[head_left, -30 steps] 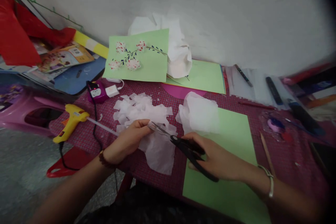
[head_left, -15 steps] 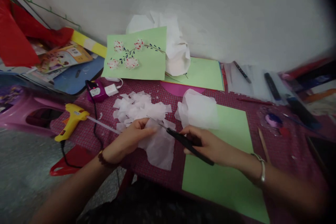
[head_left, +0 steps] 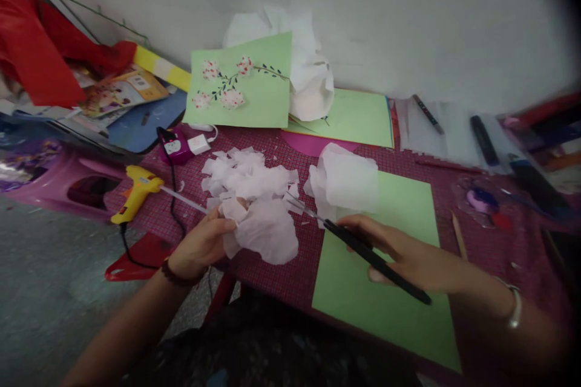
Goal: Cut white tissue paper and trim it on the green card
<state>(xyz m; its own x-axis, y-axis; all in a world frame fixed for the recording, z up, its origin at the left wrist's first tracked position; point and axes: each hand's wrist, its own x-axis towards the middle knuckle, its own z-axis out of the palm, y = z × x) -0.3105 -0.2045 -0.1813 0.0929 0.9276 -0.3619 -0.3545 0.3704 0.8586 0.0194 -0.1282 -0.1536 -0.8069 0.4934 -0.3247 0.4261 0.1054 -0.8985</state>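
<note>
My left hand [head_left: 202,242] is closed, pinching a thin white sheet of tissue paper [head_left: 267,233] by its left edge. Beyond that sheet lies a heap of cut white tissue pieces [head_left: 249,172]. My right hand [head_left: 385,242] grips black-handled scissors [head_left: 363,249], whose slightly parted blades point left, apart from the held sheet. A folded stack of white tissue [head_left: 347,178] rests partly on a green sheet of card [head_left: 385,296], over which my right hand hovers.
A yellow glue gun [head_left: 138,193] lies at the left beside a purple socket block [head_left: 177,146]. Against the wall leans a green card with paper blossoms [head_left: 240,103]. Markers [head_left: 483,139] lie on clear plastic sleeves at the right, near a pencil [head_left: 459,236].
The scissors have drawn away from the tissue to the right, and their blades have parted. My left hand has shifted left with the sheet. The view has tilted slightly.
</note>
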